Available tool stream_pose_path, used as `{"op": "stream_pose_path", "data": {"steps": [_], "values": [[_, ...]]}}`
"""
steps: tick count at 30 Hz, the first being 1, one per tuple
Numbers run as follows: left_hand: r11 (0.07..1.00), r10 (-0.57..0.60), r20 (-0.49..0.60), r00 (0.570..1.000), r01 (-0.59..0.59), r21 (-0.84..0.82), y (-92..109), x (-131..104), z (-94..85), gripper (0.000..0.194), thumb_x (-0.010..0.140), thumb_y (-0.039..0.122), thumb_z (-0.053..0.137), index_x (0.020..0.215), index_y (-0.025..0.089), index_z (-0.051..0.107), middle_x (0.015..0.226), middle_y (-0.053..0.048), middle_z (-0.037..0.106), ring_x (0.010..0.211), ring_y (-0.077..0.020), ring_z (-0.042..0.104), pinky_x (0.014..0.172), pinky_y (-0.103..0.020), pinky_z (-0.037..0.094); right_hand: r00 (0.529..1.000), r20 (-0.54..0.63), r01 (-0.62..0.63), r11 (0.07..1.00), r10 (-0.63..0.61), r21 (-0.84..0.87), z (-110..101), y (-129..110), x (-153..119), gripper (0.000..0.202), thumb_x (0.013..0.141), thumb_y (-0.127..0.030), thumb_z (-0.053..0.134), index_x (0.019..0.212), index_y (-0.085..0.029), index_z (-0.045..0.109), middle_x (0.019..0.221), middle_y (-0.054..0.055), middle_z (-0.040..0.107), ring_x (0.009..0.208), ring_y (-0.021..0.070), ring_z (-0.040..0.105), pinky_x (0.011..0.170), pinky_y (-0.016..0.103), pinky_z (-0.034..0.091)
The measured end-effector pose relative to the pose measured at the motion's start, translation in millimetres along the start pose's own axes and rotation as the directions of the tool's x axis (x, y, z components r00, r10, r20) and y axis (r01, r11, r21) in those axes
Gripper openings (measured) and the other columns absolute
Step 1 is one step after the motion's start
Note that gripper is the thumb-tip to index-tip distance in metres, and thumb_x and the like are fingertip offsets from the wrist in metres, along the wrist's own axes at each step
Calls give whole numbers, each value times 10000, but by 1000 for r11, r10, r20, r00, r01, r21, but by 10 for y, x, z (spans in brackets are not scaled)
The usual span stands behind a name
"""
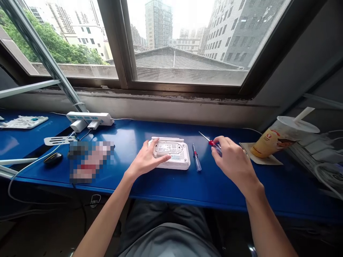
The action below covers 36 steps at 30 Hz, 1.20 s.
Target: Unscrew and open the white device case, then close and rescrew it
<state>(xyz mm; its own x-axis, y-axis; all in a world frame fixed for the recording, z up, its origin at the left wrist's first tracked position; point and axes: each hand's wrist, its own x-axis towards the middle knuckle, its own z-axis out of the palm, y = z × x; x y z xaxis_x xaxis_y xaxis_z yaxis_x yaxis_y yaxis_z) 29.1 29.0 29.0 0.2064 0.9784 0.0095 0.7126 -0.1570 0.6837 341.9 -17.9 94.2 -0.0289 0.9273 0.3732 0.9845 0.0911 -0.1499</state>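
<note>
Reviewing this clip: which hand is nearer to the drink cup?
Right. The right hand, holding a screwdriver, is just left of the drink cup, apart from it; the left hand is farther left, on the white router.

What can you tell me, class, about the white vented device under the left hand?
The white device looks plastic, with rounded corners, small vent holes, and a printed label facing up. Slim white bars run along its far edge. It lies flat on the blue table, the left hand resting across its left part.
</note>
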Motion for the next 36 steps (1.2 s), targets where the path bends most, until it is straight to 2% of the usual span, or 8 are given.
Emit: {"op": "stream_pose_path", "data": {"steps": [2, 4, 7, 12, 16, 22, 26, 36], "values": [[1000, -1, -12, 1000, 2, 10, -5, -5, 16, 1149, 793, 877, 683, 1695, 258, 329, 1675, -247, 322, 1603, -497, 288, 1249, -665, 353, 983, -172, 78, 995, -66, 61, -71, -32, 16, 199, 1039, -284, 533, 1142, -167, 657, 1092, 153, 755, 857, 296, 768, 651, 373, 619], [999, 30, -17, 999, -30, 16, -21, -8, 22, 1178, 751, 865, 739, 1685, 260, 352, 1647, -240, 354, 1590, -494, 314, 1247, -654, 365, 948, -306, 126, 986, -88, 106, -130, -80, 35, 193, 1031, -315, 575, 1122, -168, 662, 1058, 148, 760, 852, 290, 766, 675, 374, 637], [995, 92, -17, 996, -91, 35, -51, -9, 14, 1242, 674, 836, 826, 1678, 268, 366, 1596, -215, 402, 1539, -474, 397, 1248, -623, 384, 912, -408, 127, 971, -34, 202, -184, -156, 37, 259, 1022, -405, 648, 1160, -187, 668, 1071, 130, 775, 875, 289, 783, 688, 372, 660], [997, 71, 11, 997, -71, 5, -49, -22, -23, 1267, 653, 822, 850, 1672, 272, 334, 1493, -199, 447, 1417, -447, 504, 1184, -634, 455, 917, -376, 110, 824, 131, 556, -225, -221, -37, 445, 932, -516, 806, 1270, -254, 680, 1088, 71, 797, 904, 292, 817, 754, 416, 713], [991, 126, -41, 991, -127, -32, -11, -44, -62, 1198, 657, 742, 902, 1624, 296, 355, 1441, -163, 465, 1336, -394, 556, 1155, -612, 495, 925, -359, 153, 744, 124, 650, -264, -232, -101, 455, 926, -528, 814, 1278, -262, 702, 1034, 62, 793, 876, 291, 821, 720, 419, 720], [976, 203, -117, 972, -210, -51, -18, -50, -86, 1165, 682, 663, 933, 1633, 410, 308, 1540, -127, 343, 1302, -353, 591, 1149, -615, 515, 918, -397, 258, 757, 3, 601, -324, -268, -181, 436, 960, -533, 784, 1301, -273, 704, 1030, 40, 789, 795, 235, 809, 706, 348, 701], [969, 242, -109, 964, -245, -18, -83, -51, -87, 1130, 688, 647, 938, 1622, 398, 354, 1600, -143, 255, 1312, -364, 572, 1156, -612, 521, 909, -411, 304, 795, -77, 524, -324, -260, -194, 424, 985, -505, 762, 1339, -282, 693, 1047, 44, 799, 816, 233, 811, 706, 321, 686], [960, 278, -133, 951, -278, 25, -103, -42, -100, 1242, 670, 693, 927, 1669, 385, 257, 1592, -154, 310, 1338, -405, 582, 1140, -644, 526, 888, -350, 433, 800, -299, 415, -301, -337, -198, 303, 1047, -346, 692, 1326, -236, 649, 1106, 61, 812, 793, 185, 781, 667, 255, 650]]}}
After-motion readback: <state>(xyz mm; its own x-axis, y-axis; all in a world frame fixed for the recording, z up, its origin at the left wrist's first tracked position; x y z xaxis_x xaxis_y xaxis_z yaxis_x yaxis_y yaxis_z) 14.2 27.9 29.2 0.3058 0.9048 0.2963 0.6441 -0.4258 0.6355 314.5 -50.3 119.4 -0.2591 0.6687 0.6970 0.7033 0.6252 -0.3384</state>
